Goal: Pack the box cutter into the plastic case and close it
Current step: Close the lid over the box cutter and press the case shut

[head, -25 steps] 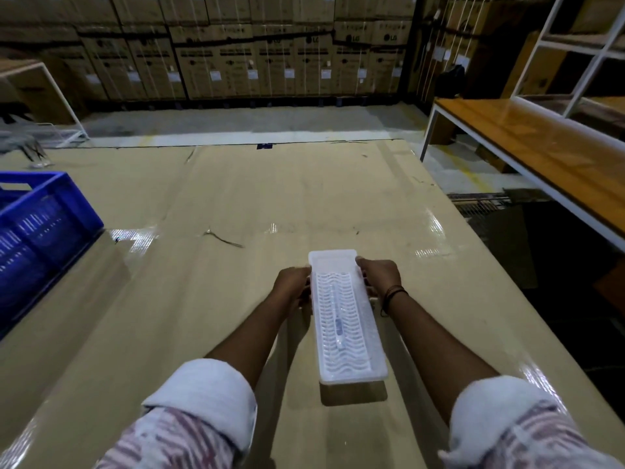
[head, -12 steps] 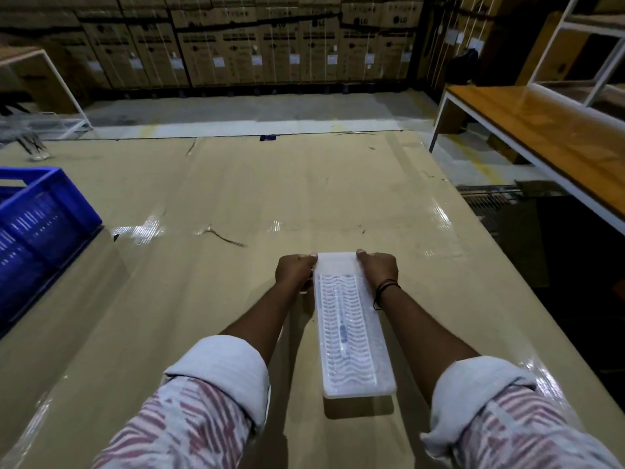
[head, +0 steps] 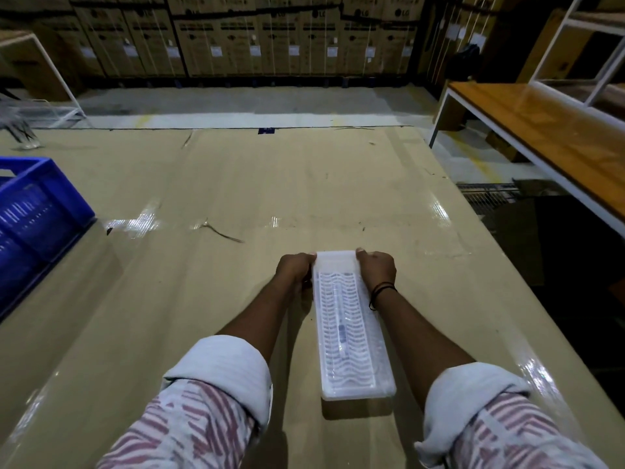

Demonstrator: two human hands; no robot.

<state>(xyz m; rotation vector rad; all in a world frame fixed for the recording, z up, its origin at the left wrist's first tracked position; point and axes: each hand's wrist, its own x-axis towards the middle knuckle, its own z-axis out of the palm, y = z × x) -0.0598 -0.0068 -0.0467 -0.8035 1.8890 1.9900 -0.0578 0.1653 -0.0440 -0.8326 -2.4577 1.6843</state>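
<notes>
While my left hand (head: 295,270) and right hand (head: 378,270) clamp the far corners of the closed translucent plastic case (head: 351,333) lying on the cardboard-covered table (head: 203,299), the box cutter (head: 340,328) shows faintly through its wavy lid. Stacked cartons (head: 270,38) behind read LG; a blue crate (head: 37,211) sits far left.

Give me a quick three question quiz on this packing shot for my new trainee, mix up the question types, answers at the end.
1. True or false: both hands grip the far end of the plastic case.
2. Which wrist wears the dark band? A) left B) right
3. Fill in: the crate at the table's left edge is ____.

Key: 1 true, left hand and right hand; 2 B; 3 blue.
</notes>
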